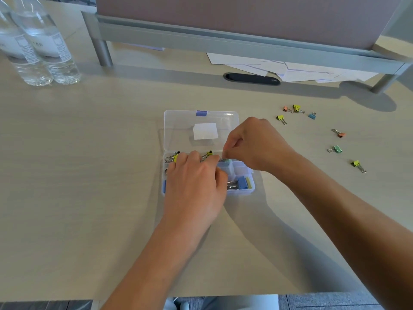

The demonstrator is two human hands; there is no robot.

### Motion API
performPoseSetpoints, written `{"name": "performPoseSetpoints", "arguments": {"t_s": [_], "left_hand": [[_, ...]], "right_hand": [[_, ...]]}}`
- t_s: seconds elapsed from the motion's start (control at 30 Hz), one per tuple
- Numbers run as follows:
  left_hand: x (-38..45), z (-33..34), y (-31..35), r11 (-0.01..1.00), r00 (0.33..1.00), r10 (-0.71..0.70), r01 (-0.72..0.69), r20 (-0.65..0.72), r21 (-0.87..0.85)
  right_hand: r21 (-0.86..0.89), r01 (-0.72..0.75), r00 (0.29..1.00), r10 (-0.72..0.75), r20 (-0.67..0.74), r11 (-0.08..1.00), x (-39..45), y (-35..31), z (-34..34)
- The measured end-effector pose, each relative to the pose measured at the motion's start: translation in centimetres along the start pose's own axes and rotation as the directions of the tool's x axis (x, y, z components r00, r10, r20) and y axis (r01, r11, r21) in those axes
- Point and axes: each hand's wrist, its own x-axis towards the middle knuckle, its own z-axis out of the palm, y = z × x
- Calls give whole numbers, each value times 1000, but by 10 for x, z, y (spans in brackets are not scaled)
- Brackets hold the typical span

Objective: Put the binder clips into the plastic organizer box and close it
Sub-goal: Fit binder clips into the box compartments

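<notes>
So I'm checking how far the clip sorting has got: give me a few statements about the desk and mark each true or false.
1. The organizer box has its lid open. True.
2. Every binder clip is already in the box. False: seven loose clips lie on the desk to its right.
3. The right hand pinches something small over the box's compartments. True; it looks like a green clip.
4. The left hand is lifted clear of the box. False: it lies over the box's left part.
5. Two water bottles stand at the far left. True.
</notes>
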Motion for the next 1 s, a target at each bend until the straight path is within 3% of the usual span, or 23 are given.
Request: {"name": "performPoseSetpoints", "arguments": {"t_s": [0.1, 0.43, 0.6, 0.7, 0.8, 0.9, 1.0], "left_hand": [[0, 0, 0, 1000, 1000, 7, -7, 19, 7], [0, 2, 0, 999, 1000, -11, 11, -7, -35], [-5, -6, 3, 939, 986, 0, -56, -165, -338], [-9, -14, 10, 735, 978, -94, -57, -184, -676], [-10, -20, 18, 330, 969, -240, 26, -58, -943], [-9, -24, 21, 31, 957, -291, 23, 13, -999], [-8, -29, 24, -132, 948, -298, 78, 115, -988]], "right_hand": [[-34, 32, 999, -30, 45, 999, 3, -1, -1], [-119, 6, 1000, -6, 0, 993, 2, -2, 2], [-2, 0, 996, 0, -89, 1000, -13, 1, -9], [182, -7, 987, 36, -158, 983, -28, 2, -19], [393, -5, 973, 95, -209, 920, -44, 2, -22], [526, 50, 965, 95, -244, 849, -60, -3, -24], [571, 133, 966, 24, -259, 810, -74, -12, -23]]}}
